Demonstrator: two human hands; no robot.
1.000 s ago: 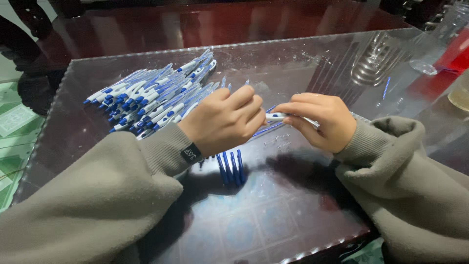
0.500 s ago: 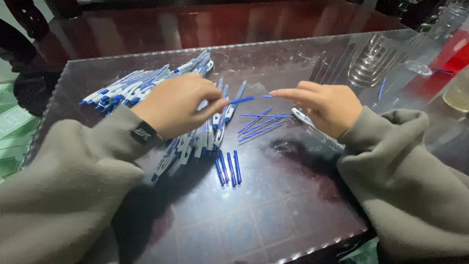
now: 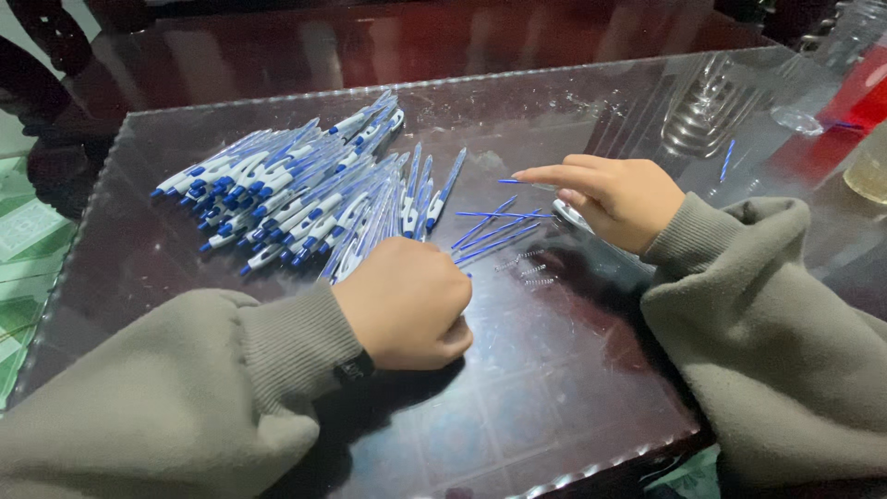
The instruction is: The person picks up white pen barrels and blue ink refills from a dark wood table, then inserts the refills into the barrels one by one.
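Observation:
A heap of white and blue pens [image 3: 296, 189] lies on the glass-topped table [image 3: 554, 388] at the left. My left hand [image 3: 407, 305] rests near the heap's front edge as a closed fist, and what is inside it is hidden. Several thin blue refills [image 3: 494, 231] lie loose between my hands, with small metal springs [image 3: 531, 268] just in front of them. My right hand [image 3: 614, 199] is to their right, its forefinger stretched out to the left above one refill. Its lower fingers curl on a clear pen barrel [image 3: 573, 217].
A clear drinking glass [image 3: 702, 120] stands at the back right, with a single blue refill [image 3: 727, 159] beside it. Farther right are a red object [image 3: 859, 92] and a glass of pale liquid [image 3: 868, 166]. The table's near edge runs just below my sleeves.
My left hand has drawn back from the pen heap toward me and closed into a fist over the spot where short blue pieces lay. My right hand has barely moved.

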